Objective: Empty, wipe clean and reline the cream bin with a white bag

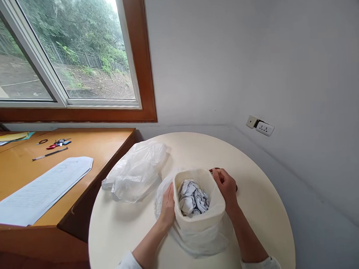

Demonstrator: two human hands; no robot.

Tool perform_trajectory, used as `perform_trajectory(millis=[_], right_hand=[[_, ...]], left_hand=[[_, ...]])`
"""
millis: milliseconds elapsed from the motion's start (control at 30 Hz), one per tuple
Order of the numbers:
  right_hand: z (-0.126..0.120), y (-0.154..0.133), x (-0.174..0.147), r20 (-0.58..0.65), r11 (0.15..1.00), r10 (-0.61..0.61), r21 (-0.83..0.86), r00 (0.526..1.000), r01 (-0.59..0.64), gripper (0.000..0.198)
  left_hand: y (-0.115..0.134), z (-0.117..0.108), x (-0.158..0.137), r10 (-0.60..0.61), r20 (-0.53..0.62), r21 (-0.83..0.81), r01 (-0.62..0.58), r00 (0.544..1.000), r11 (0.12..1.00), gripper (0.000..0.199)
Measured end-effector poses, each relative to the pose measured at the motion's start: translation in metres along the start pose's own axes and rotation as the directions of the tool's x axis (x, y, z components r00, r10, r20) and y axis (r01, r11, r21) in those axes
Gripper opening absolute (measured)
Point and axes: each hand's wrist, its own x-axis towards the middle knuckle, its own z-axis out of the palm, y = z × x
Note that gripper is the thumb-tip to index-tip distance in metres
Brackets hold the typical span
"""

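Observation:
A small cream trash bin (pixel 197 225), square with rounded corners, stands on the round table between my hands. Inside lie crumpled white papers (pixel 191 199) with dark print. A translucent plastic bag (pixel 198 243) hangs loosely around the bin's outside and bunches at its base. My left hand (pixel 168 207) rests along the left wall of the bin, its fingers straight and pointing away from me. At the bin's far right corner my right hand (pixel 226 186) is closed, fingers curled by the rim, seemingly on the bag's edge; its fingertips are partly hidden.
Another crumpled plastic bag (pixel 138 169) lies on the round cream table (pixel 259 218), left of the bin. Behind my right hand a dark reddish-brown object (pixel 236 187) is mostly covered. A wooden desk (pixel 109 139) at left holds papers (pixel 49 192), a pen (pixel 50 154) and keys (pixel 60 142).

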Motion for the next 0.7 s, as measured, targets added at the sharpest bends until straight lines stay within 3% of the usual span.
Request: perform_trajectory(millis=[133,233,367,467,567,700], right_hand=[[-0.006,-0.003,0.003,-0.022,0.995,0.015,0.097,1.000,-0.012,0.036],[-0.011,-0.010,0.005,0.097,0.969,0.071,0.229,0.993,-0.091,0.041],[-0.016,-0.013,0.005,0.297,0.930,0.081,0.320,0.951,-0.179,0.042],[-0.017,-0.011,0.005,0.342,0.945,0.045,0.290,0.938,-0.151,0.037],[-0.018,-0.008,0.005,0.329,0.957,0.032,0.262,0.944,-0.124,0.033],[-0.024,-0.009,0.005,0.276,0.973,0.053,0.203,0.960,-0.112,0.034]], left_hand=[[0.001,0.000,0.002,-0.009,0.069,-0.017,0.010,0.998,1.000,0.034],[0.004,-0.004,0.002,0.026,0.001,-0.041,-0.026,1.000,0.999,0.035],[0.008,-0.013,0.002,0.280,-0.081,-0.131,-0.289,0.957,0.948,0.043],[0.014,-0.016,0.000,0.428,0.039,-0.126,-0.421,0.903,0.898,0.047],[0.021,-0.015,-0.005,0.416,0.213,-0.099,-0.404,0.884,0.909,0.042],[0.024,-0.013,-0.008,0.397,0.290,-0.125,-0.377,0.871,0.918,0.040]])
